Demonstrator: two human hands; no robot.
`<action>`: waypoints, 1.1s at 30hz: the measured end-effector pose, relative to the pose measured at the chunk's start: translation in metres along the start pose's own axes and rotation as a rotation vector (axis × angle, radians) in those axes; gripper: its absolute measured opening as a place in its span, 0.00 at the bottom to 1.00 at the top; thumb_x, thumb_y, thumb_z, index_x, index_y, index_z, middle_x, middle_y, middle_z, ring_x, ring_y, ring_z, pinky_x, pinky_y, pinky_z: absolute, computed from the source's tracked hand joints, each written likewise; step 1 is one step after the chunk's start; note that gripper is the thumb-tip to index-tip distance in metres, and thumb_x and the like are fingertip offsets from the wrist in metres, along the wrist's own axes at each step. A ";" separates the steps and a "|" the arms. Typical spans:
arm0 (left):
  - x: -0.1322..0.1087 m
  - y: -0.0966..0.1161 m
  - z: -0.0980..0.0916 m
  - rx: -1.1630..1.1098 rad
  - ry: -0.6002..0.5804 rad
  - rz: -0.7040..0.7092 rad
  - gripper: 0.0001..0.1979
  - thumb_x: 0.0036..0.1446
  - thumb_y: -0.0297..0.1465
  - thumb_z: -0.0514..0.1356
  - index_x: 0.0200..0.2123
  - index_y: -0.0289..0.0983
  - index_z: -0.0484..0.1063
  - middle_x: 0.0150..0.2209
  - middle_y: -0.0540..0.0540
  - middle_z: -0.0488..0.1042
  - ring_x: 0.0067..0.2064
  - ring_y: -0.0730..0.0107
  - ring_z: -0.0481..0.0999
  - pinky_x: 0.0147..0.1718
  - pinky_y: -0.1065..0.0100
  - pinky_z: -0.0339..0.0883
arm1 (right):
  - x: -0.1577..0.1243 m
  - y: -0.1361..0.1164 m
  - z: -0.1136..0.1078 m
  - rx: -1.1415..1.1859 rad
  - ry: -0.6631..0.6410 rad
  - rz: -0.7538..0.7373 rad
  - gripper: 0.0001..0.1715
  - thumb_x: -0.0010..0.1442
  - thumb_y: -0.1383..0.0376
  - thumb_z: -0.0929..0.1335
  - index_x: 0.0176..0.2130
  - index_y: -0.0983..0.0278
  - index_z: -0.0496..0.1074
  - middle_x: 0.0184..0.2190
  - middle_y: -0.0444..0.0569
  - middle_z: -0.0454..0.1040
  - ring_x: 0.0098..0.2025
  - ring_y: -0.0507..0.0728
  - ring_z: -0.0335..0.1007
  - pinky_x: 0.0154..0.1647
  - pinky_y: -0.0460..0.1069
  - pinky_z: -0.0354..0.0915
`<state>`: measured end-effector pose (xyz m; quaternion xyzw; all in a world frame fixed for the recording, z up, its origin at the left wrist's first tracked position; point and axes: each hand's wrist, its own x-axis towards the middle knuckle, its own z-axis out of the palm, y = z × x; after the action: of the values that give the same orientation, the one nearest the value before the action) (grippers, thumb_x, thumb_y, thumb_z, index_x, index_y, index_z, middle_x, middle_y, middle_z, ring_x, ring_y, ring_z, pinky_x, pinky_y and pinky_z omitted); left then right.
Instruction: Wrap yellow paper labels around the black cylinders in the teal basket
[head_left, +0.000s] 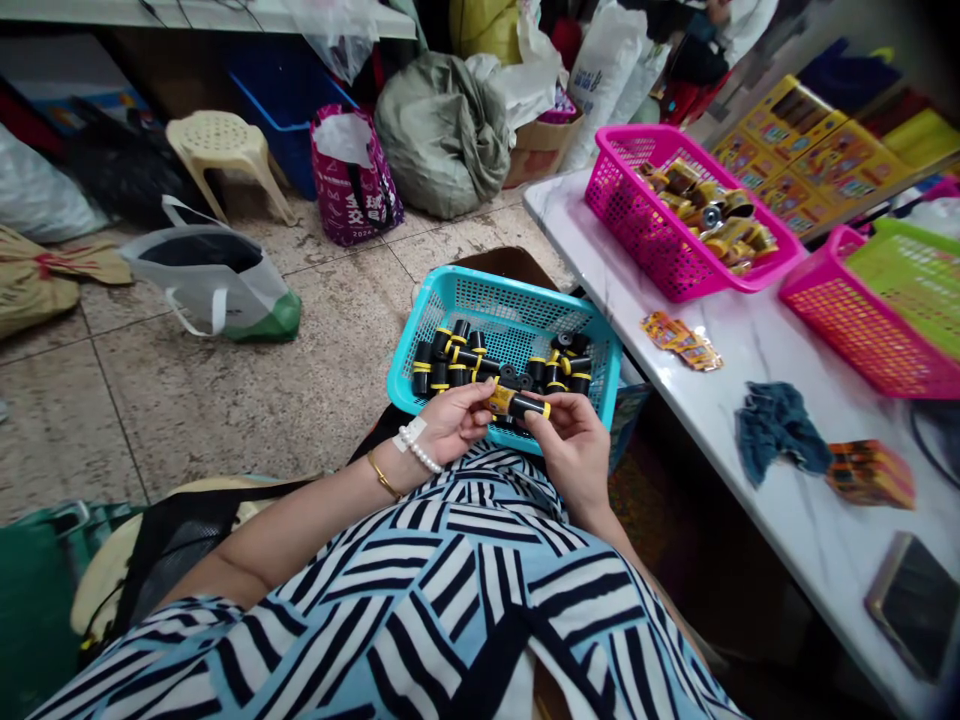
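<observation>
Over the turquoise basket on my lap, both hands are at a small black cylinder with a yellow ring at its right end. A yellow printed label covers its left part; how far it is stuck down I cannot tell. My left hand, with a pearl bracelet on its wrist, pinches the label end. The fingers of my right hand are closed on the black end. Several black cylinders with yellow rings lie loose in the basket below.
On the marble-patterned table to the right stand a pink basket of labelled cylinders and another pink basket. Label sheets, blue cloth and a phone lie there. A tote bag and stool stand left.
</observation>
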<state>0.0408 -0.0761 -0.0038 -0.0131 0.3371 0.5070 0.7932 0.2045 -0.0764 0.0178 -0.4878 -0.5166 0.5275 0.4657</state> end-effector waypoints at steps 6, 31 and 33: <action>0.002 0.000 -0.004 0.009 -0.007 -0.014 0.08 0.59 0.26 0.62 0.28 0.30 0.70 0.21 0.52 0.69 0.13 0.89 0.51 0.10 0.82 0.43 | -0.003 0.006 -0.004 -0.244 0.005 -0.137 0.17 0.53 0.61 0.75 0.40 0.59 0.68 0.46 0.52 0.80 0.44 0.59 0.80 0.50 0.57 0.76; 0.001 0.007 -0.013 0.525 -0.134 0.112 0.19 0.41 0.37 0.75 0.34 0.31 0.77 0.30 0.46 0.76 0.27 0.76 0.72 0.27 0.73 0.65 | 0.004 0.017 -0.012 -0.396 -0.065 -0.403 0.17 0.52 0.63 0.76 0.43 0.57 0.75 0.42 0.49 0.72 0.34 0.54 0.69 0.28 0.50 0.69; 0.002 0.005 -0.011 0.537 -0.143 0.114 0.18 0.44 0.37 0.73 0.33 0.31 0.77 0.29 0.46 0.76 0.26 0.77 0.71 0.26 0.73 0.64 | 0.008 0.023 -0.010 -0.389 -0.077 -0.389 0.17 0.52 0.62 0.76 0.44 0.56 0.76 0.42 0.48 0.71 0.32 0.53 0.69 0.26 0.49 0.68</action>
<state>0.0313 -0.0758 -0.0121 0.2523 0.4026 0.4428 0.7604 0.2143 -0.0687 -0.0058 -0.4394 -0.7094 0.3372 0.4360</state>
